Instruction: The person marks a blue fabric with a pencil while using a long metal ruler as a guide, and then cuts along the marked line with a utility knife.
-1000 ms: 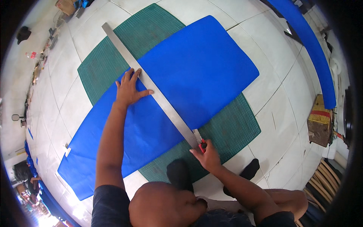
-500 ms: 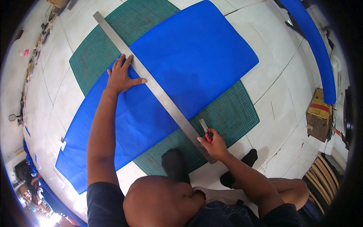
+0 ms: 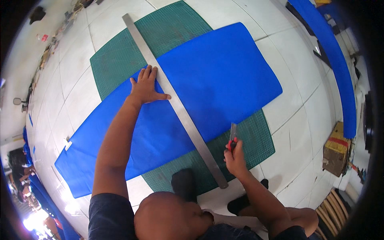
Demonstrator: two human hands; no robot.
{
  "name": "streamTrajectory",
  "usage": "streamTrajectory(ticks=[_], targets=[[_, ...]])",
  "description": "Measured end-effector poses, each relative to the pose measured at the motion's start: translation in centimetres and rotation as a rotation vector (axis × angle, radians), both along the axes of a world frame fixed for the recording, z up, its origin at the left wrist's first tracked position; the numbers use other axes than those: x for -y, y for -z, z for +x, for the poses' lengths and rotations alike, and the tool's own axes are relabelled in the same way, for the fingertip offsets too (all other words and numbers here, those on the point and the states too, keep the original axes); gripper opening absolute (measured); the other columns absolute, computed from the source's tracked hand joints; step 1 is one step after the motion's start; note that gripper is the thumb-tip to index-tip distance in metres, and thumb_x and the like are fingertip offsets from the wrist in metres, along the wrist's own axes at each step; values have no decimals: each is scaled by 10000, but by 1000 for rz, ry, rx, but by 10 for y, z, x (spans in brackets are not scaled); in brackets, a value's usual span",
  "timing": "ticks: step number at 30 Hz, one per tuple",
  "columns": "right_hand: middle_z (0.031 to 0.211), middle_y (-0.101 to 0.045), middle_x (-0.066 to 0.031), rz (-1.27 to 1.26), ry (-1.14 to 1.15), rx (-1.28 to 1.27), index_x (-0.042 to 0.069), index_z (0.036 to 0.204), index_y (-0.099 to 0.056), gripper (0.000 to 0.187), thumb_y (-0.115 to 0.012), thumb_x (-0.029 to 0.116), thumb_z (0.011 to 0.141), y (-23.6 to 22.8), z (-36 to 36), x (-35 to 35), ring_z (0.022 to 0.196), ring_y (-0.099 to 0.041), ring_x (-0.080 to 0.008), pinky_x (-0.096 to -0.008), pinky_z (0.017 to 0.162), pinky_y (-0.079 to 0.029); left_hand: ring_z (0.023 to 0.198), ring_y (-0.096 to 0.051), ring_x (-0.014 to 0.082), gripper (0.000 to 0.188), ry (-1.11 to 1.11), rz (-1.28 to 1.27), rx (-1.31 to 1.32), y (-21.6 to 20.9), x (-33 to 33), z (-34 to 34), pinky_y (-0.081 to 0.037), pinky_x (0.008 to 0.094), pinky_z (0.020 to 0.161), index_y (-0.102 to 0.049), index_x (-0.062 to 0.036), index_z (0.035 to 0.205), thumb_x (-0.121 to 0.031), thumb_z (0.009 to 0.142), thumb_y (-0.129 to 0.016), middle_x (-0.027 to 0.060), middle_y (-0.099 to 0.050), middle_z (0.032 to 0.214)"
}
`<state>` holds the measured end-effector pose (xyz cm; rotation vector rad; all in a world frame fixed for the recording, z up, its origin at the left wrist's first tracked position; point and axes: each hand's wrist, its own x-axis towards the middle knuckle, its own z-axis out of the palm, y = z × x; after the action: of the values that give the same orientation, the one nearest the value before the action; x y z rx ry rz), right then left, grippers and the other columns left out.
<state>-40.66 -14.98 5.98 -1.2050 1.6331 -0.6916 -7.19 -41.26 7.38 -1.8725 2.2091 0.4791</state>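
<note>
A long steel ruler (image 3: 181, 109) lies slantwise across a blue sheet (image 3: 218, 76), which looks like fabric or vinyl. Beneath the sheet is a green gridded cutting mat (image 3: 120, 66), showing at the far and near sides. My left hand (image 3: 147, 89) rests with fingers spread on the sheet, its fingertips and thumb touching the ruler's left edge. My right hand (image 3: 237, 158) grips a utility knife (image 3: 233, 138) with a silver blade end and red-and-black handle. The knife points away from me, right of the ruler, over the mat near the sheet's near edge.
White floor tiles (image 3: 288, 132) surround the mat. At the right are a blue roll or strip (image 3: 342, 76), a worn yellow-brown box (image 3: 336, 152) and several tan tubes (image 3: 334, 208). My dark-covered foot (image 3: 184, 182) is at the mat's near edge.
My right hand has come off the ruler's near end, moving right with the knife more upright. My left hand keeps its place at the ruler. The whole view has shifted.
</note>
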Motion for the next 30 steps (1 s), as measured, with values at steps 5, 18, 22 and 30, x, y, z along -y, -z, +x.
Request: streamTrajectory(ticks=[5, 18, 22, 30], targets=[[864, -664, -183, 176, -31, 41, -5, 1254, -426, 323, -482, 190, 1003, -26, 30, 72, 810, -687, -345, -473, 725, -522, 1506, -135, 383, 1444, 22, 68, 75, -6, 3, -5, -235, 726, 1095, -153, -67, 1568, -733, 480, -831, 175, -130, 1634], [1120, -661, -286, 25, -451, -541, -26, 1180, -446, 291, -478, 144, 945, -44, 191, 280, 1068, -654, -422, -514, 901, -521, 1505, -125, 397, 1449, -2, 174, 112, -17, 11, -16, -296, 694, 1091, -112, -20, 1560, -675, 510, -865, 191, -95, 1634], [1168, -650, -281, 38, -469, -542, -34, 1183, -460, 309, -468, 176, 956, -43, 205, 295, 1114, -644, -392, -470, 933, -522, 1506, -124, 393, 1447, 5, 190, 125, -19, 11, -18, -312, 681, 1092, -109, -23, 1560, -683, 516, -861, 187, -93, 1634], [1170, -653, -272, 17, -513, -556, -40, 1144, -546, 307, -501, 191, 947, -40, 212, 300, 1113, -650, -368, -455, 935, -525, 1502, -147, 386, 1441, 8, 173, 124, -24, 9, -17, -332, 680, 1080, -110, -51, 1567, -696, 514, -854, 170, -104, 1636]])
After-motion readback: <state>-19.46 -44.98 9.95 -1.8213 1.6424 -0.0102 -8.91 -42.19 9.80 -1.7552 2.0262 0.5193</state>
